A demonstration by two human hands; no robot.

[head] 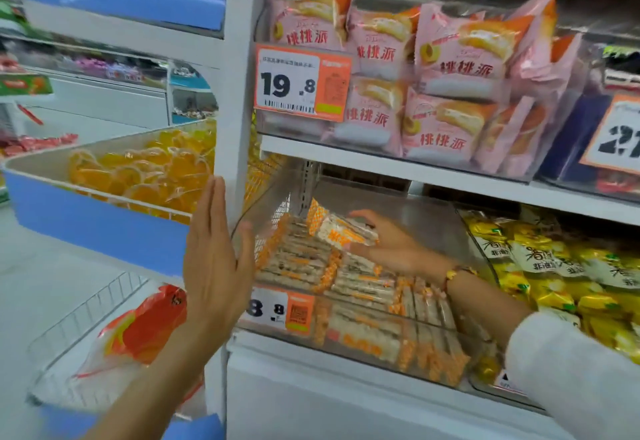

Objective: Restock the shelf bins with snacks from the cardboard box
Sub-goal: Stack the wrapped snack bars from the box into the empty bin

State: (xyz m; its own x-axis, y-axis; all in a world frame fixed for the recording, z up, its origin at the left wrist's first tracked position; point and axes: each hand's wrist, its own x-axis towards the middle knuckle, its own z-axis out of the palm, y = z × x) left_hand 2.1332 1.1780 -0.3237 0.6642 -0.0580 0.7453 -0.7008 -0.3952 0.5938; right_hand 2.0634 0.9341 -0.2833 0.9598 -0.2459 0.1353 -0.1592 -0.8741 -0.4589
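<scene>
Your left hand (216, 259) is flat, fingers straight, against the clear plastic shelf bin (363, 332), holding nothing. Your right hand (388, 242) grasps an orange-and-white wrapped snack pack (341, 230) over the bin's stack; placed crooked, it could slide off. Orange price tag (301, 83) above reads 19.8.

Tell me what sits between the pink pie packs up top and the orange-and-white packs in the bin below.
In the head view, a white shelf board separates the pink pie packs from the orange-and-white packs.
</scene>
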